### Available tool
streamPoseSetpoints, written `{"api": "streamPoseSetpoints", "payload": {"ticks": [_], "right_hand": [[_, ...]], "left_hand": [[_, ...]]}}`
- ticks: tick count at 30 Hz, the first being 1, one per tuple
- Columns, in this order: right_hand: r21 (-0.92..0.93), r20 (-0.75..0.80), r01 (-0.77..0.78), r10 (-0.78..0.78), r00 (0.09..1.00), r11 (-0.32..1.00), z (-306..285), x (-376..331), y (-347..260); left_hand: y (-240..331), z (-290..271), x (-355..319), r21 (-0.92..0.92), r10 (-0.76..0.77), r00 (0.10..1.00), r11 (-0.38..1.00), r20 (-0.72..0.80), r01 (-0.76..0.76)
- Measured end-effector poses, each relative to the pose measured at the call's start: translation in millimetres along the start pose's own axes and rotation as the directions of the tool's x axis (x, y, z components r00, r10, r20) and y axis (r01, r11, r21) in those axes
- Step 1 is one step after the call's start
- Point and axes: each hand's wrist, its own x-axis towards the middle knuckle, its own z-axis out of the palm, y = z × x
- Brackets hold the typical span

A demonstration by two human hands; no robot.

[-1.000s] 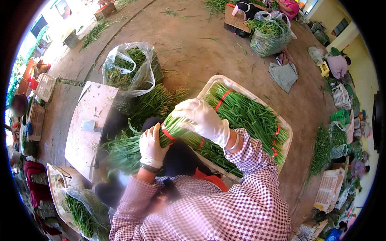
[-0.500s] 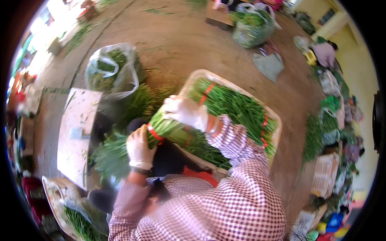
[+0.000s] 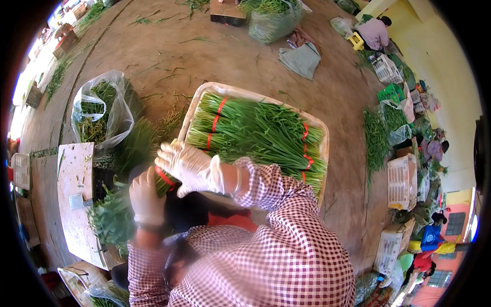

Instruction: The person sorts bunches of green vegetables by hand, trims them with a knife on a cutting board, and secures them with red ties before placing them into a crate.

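A bunch of long green leafy stalks [image 3: 110, 217], looking like garlic chives, lies over my lap with a red band [image 3: 164, 176] around its stalk part. My left hand [image 3: 147, 198], in a pale glove, is closed around it beside the band. Over the pale stalk end my right hand [image 3: 190, 166], also gloved, has its fingers stretched out flat; it hides most of that end. Just beyond sits a shallow pale crate [image 3: 261, 94] holding several banded bunches [image 3: 255, 128], their stalk ends to either side and leaves meeting in the middle.
A speckled white board [image 3: 75, 194] with a small metal piece stands at my left. Behind it is a clear plastic bag of greens [image 3: 105, 110]. A grey cloth [image 3: 300, 60] lies on the floor ahead. Along the right wall are white crates [image 3: 402, 181] and a seated person [image 3: 376, 33].
My right hand has gone from gripping the stalk end to lying flat-fingered over it. The bunch is drawn closer to my left side, and the whole view has swung right.
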Motion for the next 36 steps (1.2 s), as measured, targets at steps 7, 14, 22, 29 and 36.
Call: {"api": "streamPoseSetpoints", "payload": {"ticks": [7,14,22,29,36], "right_hand": [[-0.231,-0.318,-0.118,0.040,0.947,0.966,-18.4,-67.9,59.5],[-0.579,-0.268,-0.571,0.525,0.808,0.583,-41.7,-303.0,144.3],[-0.500,-0.194,-0.813,0.876,0.441,0.299,70.6,-417.5,186.4],[-0.545,-0.317,-0.782,0.788,0.528,0.304,103.8,-452.9,212.5],[-0.417,-0.270,-0.838,0.833,0.483,0.351,103.8,-449.1,225.5]], "left_hand": [[82.0,-10.6,73.5,0.096,0.388,0.918,0.920,-0.083,-0.380],[195.2,-6.0,94.8,-0.053,0.655,0.731,0.750,0.190,-0.659],[195.8,28.0,86.4,-0.121,0.642,0.663,0.747,0.385,-0.654],[177.7,46.2,88.9,-0.200,0.597,0.723,0.801,0.348,-0.564],[169.6,55.6,86.2,-0.231,0.568,0.736,0.823,0.368,-0.519]]}}
